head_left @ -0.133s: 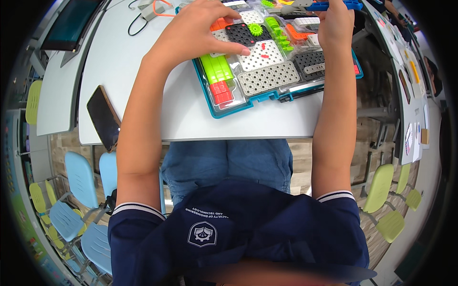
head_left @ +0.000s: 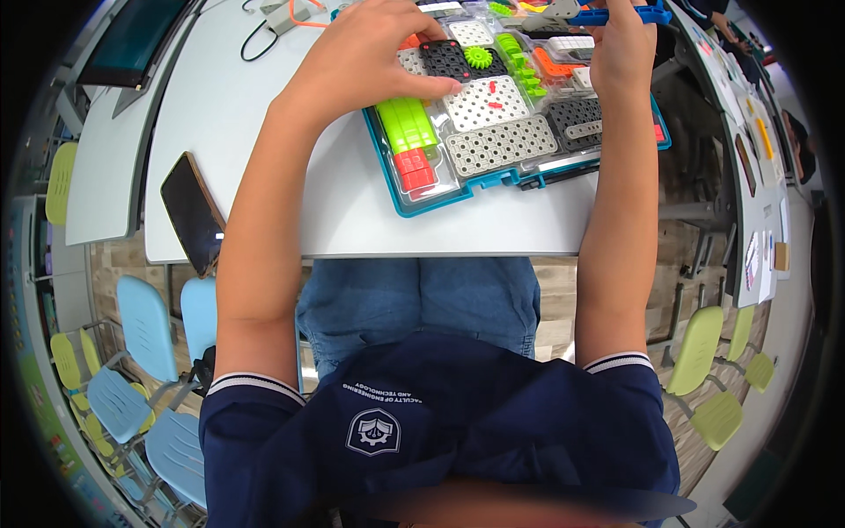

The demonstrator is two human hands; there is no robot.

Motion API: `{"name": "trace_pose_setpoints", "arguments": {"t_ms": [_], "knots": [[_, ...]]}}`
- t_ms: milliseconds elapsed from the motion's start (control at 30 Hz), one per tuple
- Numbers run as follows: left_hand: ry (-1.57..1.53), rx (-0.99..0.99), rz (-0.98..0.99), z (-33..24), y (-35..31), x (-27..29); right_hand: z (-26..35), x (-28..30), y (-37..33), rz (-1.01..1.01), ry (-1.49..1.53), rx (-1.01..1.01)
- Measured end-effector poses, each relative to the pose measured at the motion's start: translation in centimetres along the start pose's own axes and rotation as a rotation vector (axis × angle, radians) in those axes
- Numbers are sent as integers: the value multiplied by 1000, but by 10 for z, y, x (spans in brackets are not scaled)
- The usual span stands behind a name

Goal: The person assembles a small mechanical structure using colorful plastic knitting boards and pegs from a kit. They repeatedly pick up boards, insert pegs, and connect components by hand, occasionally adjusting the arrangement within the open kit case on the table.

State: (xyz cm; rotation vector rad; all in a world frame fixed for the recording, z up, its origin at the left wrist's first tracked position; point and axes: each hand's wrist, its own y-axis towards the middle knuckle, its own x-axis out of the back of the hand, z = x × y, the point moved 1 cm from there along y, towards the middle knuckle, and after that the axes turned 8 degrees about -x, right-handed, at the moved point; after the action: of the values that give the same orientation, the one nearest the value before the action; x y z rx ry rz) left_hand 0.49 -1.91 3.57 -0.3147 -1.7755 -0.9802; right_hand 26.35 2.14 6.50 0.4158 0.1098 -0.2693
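My left hand [head_left: 383, 53] reaches over the left part of a teal-edged kit case [head_left: 400, 209], its thumb and fingers spread. Between them lies a black perforated plate [head_left: 443, 61] with small red pegs; the thumb tip rests near a white perforated plate [head_left: 489, 103] bearing red pegs. A green gear [head_left: 478, 57] is just right of the black plate. My right hand [head_left: 623, 57] is closed round blue-handled pliers [head_left: 591, 17] at the case's upper right, their grey jaws pointing left. Part of its grip is cut off by the upper edge.
In the case are light green blocks [head_left: 407, 125], red blocks [head_left: 414, 169] and a grey perforated plate [head_left: 502, 145]. A phone [head_left: 192, 211] lies at the white table's [head_left: 352, 211] left edge. Cables [head_left: 255, 44] and a dark screen [head_left: 132, 40] are farther back left. Blue chairs [head_left: 148, 326] stand on the left.
The view has shifted slightly, so the case appears a little farther right. Both hands keep their poses, the right still on the pliers.
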Motion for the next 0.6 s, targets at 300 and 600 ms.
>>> {"name": "trace_pose_setpoints", "arguments": {"t_ms": [300, 600], "knots": [[-484, 157, -601, 0, 11, 4, -9, 1, 8, -83, -9, 74], [-379, 295, -535, 16, 10, -10, -16, 8, 13, -98, 28, 110]]}}
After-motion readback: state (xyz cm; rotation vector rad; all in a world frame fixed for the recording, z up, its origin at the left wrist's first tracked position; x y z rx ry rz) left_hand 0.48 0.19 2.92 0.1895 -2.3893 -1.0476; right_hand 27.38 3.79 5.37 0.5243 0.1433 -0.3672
